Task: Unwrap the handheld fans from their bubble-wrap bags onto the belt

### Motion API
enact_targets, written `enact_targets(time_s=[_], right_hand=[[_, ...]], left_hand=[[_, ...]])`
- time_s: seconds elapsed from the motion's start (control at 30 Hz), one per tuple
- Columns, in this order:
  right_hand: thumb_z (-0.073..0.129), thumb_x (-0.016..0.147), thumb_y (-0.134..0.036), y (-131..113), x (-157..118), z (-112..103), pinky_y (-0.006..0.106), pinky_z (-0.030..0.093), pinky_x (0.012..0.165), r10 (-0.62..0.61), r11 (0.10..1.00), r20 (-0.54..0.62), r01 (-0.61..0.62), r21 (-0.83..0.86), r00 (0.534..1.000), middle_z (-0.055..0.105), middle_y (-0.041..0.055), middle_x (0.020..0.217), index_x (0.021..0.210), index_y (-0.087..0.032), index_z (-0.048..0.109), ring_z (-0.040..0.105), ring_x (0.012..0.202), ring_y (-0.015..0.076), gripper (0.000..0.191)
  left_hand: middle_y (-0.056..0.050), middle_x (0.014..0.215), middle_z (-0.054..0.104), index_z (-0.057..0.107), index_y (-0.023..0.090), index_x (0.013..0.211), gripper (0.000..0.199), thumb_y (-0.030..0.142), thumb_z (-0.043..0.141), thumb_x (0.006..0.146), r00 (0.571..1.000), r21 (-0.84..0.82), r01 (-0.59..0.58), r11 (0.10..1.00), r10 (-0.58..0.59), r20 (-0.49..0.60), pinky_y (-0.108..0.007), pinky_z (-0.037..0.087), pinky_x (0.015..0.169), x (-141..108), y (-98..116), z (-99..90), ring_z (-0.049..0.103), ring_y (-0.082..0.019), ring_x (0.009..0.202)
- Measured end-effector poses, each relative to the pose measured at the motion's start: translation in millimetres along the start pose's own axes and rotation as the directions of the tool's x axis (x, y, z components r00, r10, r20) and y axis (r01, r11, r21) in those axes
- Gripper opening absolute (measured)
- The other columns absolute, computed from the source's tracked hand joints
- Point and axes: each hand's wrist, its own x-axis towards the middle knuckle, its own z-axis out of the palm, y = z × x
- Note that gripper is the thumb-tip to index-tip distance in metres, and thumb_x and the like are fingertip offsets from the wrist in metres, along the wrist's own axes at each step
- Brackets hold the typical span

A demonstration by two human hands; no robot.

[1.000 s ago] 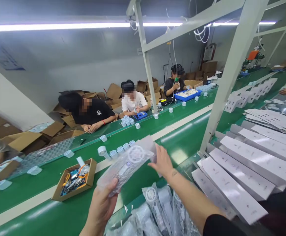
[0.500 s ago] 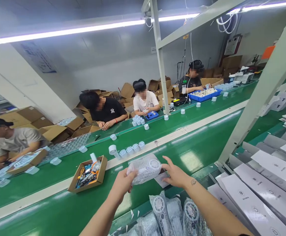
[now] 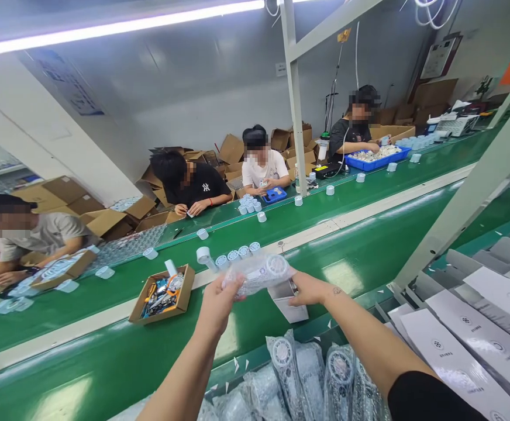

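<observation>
My left hand (image 3: 220, 298) is closed on one end of a bubble-wrapped handheld fan (image 3: 257, 276), whose round grille end points right. The fan is held above the green conveyor belt, roughly level. Just behind and below its round end is a small white box (image 3: 292, 310). My right hand (image 3: 304, 289) grips that box at its upper right side; some of its fingers are hidden behind the box. Below my arms, several more wrapped fans (image 3: 340, 374) lie side by side at the near edge.
A carton of tools (image 3: 162, 295) sits on the belt's left. Several round pale-blue parts (image 3: 233, 255) stand on the white strip (image 3: 325, 227). White boxes (image 3: 457, 356) are stacked at right beside a slanted metal post (image 3: 452, 199). Co-workers sit across the belt.
My right hand has gone from open fingers near the fan's round end to gripping the white box. My left hand has raised the fan slightly. The view has shifted a little.
</observation>
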Motion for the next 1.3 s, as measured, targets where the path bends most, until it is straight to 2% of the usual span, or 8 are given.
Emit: enact_targets(time_s=[0.17, 0.27, 0.4, 0.63, 0.83, 1.0, 1.2, 1.3], right_hand=[[0.08, 0.059, -0.03, 13.5, -6.9, 9.4, 0.037, 0.049, 0.074, 0.13, 0.991, -0.025, -0.131, -0.01, 0.991, 0.06, 0.008, 0.104, 0.119, -0.018, 0.043, 0.059, 0.09, 0.0265, 0.071], [0.078, 0.061, -0.025, 12.4, -11.9, 20.3, 0.035, 0.047, 0.074, 0.119, 0.993, -0.04, -0.119, -0.003, 0.992, 0.058, 0.0043, 0.101, 0.113, -0.02, 0.041, 0.058, 0.087, 0.023, 0.065], [0.079, 0.056, -0.018, -0.2, -14.3, 27.8, 0.036, 0.046, 0.082, 0.036, 0.999, -0.007, -0.036, 0.015, 0.999, 0.058, 0.0015, 0.102, 0.109, -0.023, 0.044, 0.058, 0.093, 0.0234, 0.064], [0.076, 0.064, -0.022, 1.6, -8.9, 4.5, 0.036, 0.046, 0.088, -0.02, 0.997, -0.074, 0.025, 0.078, 0.997, 0.056, 0.0047, 0.111, 0.11, -0.023, 0.043, 0.056, 0.105, 0.0235, 0.056], [0.075, 0.056, -0.011, 15.4, 1.3, -12.4, 0.027, 0.047, 0.07, 0.035, 0.997, -0.057, -0.031, 0.068, 0.998, 0.057, -0.0042, 0.089, 0.101, -0.024, 0.045, 0.057, 0.079, 0.0153, 0.056], [0.069, 0.061, -0.008, 11.9, 10.4, -16.3, 0.03, 0.05, 0.076, 0.109, 0.994, -0.101, -0.107, 0.023, 0.989, 0.06, 0.0007, 0.098, 0.114, -0.023, 0.043, 0.059, 0.09, 0.0182, 0.06], [0.061, 0.075, -0.013, -68.5, -40.1, -62.8, 0.044, 0.042, 0.101, 0.187, 0.967, -0.284, -0.227, -0.114, 0.94, 0.041, 0.0179, 0.145, 0.141, -0.018, 0.034, 0.051, 0.122, 0.0279, 0.071], [0.049, 0.092, -0.042, -120.9, -118.8, -95.5, 0.047, 0.048, 0.089, 0.27, 0.83, -0.538, -0.476, -0.29, 0.798, 0.057, 0.0139, 0.127, 0.139, -0.025, 0.041, 0.061, 0.104, 0.0293, 0.05]], left_hand=[[-0.014, 0.117, 0.065, 0.069, 0.016, 0.102, 0.035, 0.01, 0.057, 0.069, 0.815, 0.592, -0.579, 0.56, 0.376, 0.441, -0.045, 0.048, 0.095, -2.7, -10.1, 4.2, 0.058, -0.028, 0.106], [-0.014, 0.118, 0.062, 0.069, 0.018, 0.102, 0.04, 0.002, 0.053, 0.069, 0.71, 0.69, -0.704, 0.168, 0.186, 0.679, -0.043, 0.05, 0.091, -1.8, 4.1, 16.6, 0.058, -0.028, 0.104], [-0.01, 0.095, 0.064, 0.067, 0.018, 0.097, 0.025, 0.01, 0.055, 0.077, 0.597, 0.605, -0.793, 0.078, -0.106, 0.796, -0.036, 0.052, 0.083, 12.6, 33.5, 52.7, 0.062, -0.025, 0.092], [-0.015, 0.13, 0.052, 0.051, 0.015, 0.122, 0.041, 0.005, 0.046, 0.082, 0.605, 0.6, -0.795, 0.093, 0.193, 0.772, -0.04, 0.047, 0.096, 18.8, 15.5, 77.5, 0.053, -0.026, 0.118], [-0.01, 0.122, 0.063, 0.058, 0.017, 0.112, 0.028, 0.012, 0.052, 0.085, 0.571, 0.565, -0.811, 0.15, -0.005, 0.821, -0.041, 0.043, 0.102, 37.2, -25.1, 81.5, 0.058, -0.024, 0.114], [-0.013, 0.132, 0.057, 0.059, 0.02, 0.117, 0.027, 0.02, 0.05, 0.092, 0.704, 0.704, -0.708, 0.053, 0.127, 0.699, -0.065, 0.021, 0.111, 36.2, -44.8, 104.8, 0.051, -0.03, 0.123], [-0.016, 0.118, 0.063, 0.065, 0.016, 0.107, 0.024, 0.011, 0.051, 0.088, 0.782, 0.782, -0.621, 0.06, 0.119, 0.612, -0.059, 0.033, 0.103, 49.0, -31.8, 133.4, 0.055, -0.033, 0.113], [-0.02, 0.121, 0.06, 0.061, 0.01, 0.113, 0.026, 0.015, 0.049, 0.09, 0.809, 0.81, -0.58, 0.086, 0.173, 0.562, -0.057, 0.033, 0.102, 19.9, -17.0, 140.1, 0.051, -0.036, 0.117]])
